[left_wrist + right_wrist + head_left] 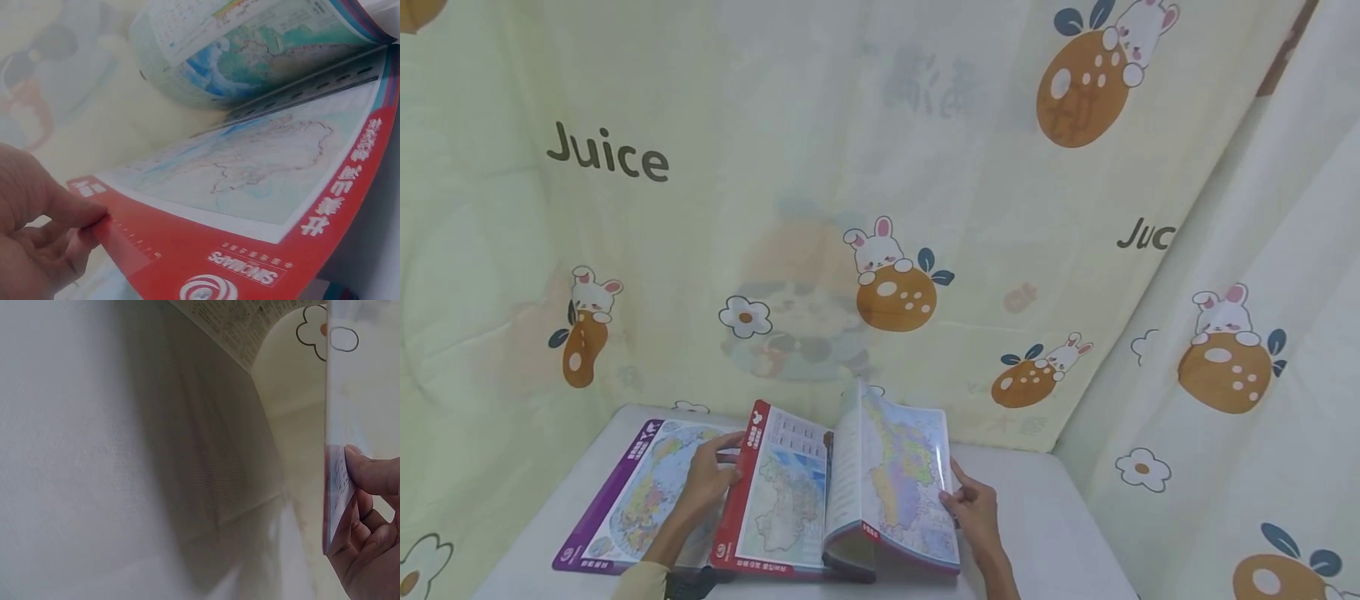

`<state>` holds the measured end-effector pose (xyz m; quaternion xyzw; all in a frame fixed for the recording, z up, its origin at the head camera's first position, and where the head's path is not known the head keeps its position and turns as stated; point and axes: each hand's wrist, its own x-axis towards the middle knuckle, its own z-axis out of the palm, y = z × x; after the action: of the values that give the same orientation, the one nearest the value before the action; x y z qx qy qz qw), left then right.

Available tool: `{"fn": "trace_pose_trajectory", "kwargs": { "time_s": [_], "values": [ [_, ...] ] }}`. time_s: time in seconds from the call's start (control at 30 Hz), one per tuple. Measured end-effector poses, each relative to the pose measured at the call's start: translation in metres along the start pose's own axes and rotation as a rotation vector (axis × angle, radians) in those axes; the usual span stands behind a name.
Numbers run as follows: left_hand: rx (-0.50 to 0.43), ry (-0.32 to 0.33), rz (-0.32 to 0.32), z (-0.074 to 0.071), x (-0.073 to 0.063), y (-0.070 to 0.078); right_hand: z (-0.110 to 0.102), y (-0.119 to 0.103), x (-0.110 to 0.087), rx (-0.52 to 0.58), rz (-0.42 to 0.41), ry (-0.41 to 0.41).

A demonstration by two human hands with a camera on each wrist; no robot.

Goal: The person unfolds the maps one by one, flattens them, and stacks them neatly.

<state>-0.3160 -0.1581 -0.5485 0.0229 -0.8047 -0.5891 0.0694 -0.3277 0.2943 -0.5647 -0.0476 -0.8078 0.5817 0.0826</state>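
Note:
A spiral-like or hinged set of glossy map sheets lies spread on the table. Its left sheet, a red-bordered map (784, 512), is pinched at the left edge between the thumb and fingers of my left hand (706, 477); the left wrist view shows this red border (187, 228) lifted and bowed. My right hand (977, 507) pinches the outer edge of the raised colored map sheet (910, 467) on the right. In the right wrist view the sheet (337, 419) appears nearly edge-on. How the sheets join in the middle is partly hidden by the curling page.
Under my left forearm lies a purple-bordered world map (643, 500), flat on the white table (1037, 517). Behind the table hangs a pale curtain (700, 225) printed with rabbits and fruit; another curtain side (1285, 467) closes off the right.

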Motion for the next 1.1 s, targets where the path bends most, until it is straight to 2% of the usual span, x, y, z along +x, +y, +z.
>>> {"fn": "trace_pose_trajectory", "kwargs": {
  "time_s": [0.3,0.6,0.83,1.1],
  "values": [
    [0.02,0.029,0.019,-0.009,0.001,-0.002,-0.012,0.005,0.003,0.022,-0.106,0.047],
    [0.051,0.025,-0.033,-0.025,0.002,-0.006,-0.021,0.006,0.004,-0.037,-0.01,0.099],
    [0.132,0.076,0.024,-0.035,0.008,-0.009,-0.032,0.014,0.008,-0.175,-0.004,0.186],
    [0.185,0.115,-0.019,-0.049,0.009,-0.014,-0.051,0.017,0.008,-0.36,0.044,0.227]
  ]
}}
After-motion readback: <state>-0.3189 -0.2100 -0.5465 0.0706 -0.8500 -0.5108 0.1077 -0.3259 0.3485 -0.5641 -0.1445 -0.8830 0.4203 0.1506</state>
